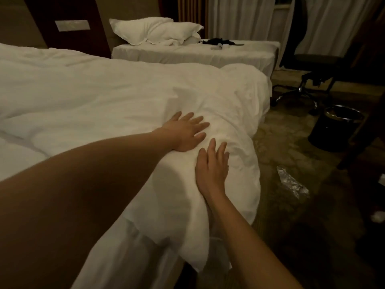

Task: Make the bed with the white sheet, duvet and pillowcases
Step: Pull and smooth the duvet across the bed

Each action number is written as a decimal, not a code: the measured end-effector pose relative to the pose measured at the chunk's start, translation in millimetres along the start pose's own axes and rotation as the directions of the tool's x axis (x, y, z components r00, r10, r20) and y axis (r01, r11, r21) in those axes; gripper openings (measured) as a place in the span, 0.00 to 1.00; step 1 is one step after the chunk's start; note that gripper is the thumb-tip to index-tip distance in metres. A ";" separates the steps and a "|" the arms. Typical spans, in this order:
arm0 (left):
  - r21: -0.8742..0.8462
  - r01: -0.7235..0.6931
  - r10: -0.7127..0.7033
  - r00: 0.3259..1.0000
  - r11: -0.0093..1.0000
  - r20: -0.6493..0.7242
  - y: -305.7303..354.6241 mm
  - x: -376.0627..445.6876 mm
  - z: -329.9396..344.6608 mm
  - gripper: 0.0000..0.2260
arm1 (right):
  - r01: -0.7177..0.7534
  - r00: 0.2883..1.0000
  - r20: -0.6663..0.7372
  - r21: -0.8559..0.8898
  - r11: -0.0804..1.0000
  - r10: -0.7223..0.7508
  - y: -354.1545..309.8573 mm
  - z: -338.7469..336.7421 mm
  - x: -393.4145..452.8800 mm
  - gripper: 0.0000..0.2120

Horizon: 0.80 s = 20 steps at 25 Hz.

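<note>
A rumpled white duvet covers the near bed and bunches up at the foot corner, where it hangs over the edge. My left hand lies flat on the bunched part with fingers spread. My right hand rests flat just below it on the same fold, fingers apart. Neither hand grips the fabric. The white sheet hangs down the bed's side under the duvet. Two white pillows lie at the head of the far bed.
The far bed carries dark items. An office chair stands at the right. A black waste bin sits on the patterned carpet, with a crumpled plastic wrapper nearby. Curtains hang behind.
</note>
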<state>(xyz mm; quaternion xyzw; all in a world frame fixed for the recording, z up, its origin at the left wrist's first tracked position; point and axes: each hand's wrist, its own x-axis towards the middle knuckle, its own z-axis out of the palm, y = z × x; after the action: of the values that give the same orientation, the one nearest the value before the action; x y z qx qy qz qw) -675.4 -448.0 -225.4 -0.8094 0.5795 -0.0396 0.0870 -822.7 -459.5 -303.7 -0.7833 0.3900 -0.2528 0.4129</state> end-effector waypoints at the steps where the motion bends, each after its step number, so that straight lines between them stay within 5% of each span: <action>1: 0.024 0.004 -0.004 1.000 1.000 -0.014 -10.9 -19.2 -1.9 0.26 | -0.027 0.999 0.040 -0.063 0.998 0.029 -15.5 2.4 -12.2 0.29; 5: 0.116 0.028 -0.026 0.999 0.993 -0.023 -37.8 -63.9 -13.8 0.24 | 0.011 0.980 0.191 -0.313 0.950 0.052 -84.1 22.1 -33.5 0.29; 9: -0.071 0.093 -0.098 0.993 0.993 -0.062 -101.9 -127.7 -4.2 0.24 | 0.117 0.981 0.196 -0.517 0.848 -0.017 -99.1 39.1 -62.2 0.30; 14: -0.174 0.161 -0.173 0.983 0.971 -0.054 -175.6 -180.8 32.2 0.25 | -0.097 0.984 0.068 -0.567 0.818 0.164 -100.3 34.2 -67.7 0.33; 20: -0.177 0.119 -0.138 0.985 0.977 -0.102 -207.8 -170.1 35.2 0.26 | 0.223 0.973 0.118 -0.694 0.685 -0.197 -177.9 152.2 -66.4 0.27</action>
<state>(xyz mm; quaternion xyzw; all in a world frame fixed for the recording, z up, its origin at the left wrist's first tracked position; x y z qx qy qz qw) -531.4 -218.8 -214.9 -0.8461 0.5311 -0.0417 -0.0186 -679.6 -273.5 -239.3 -0.9247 0.3574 -0.1174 0.0589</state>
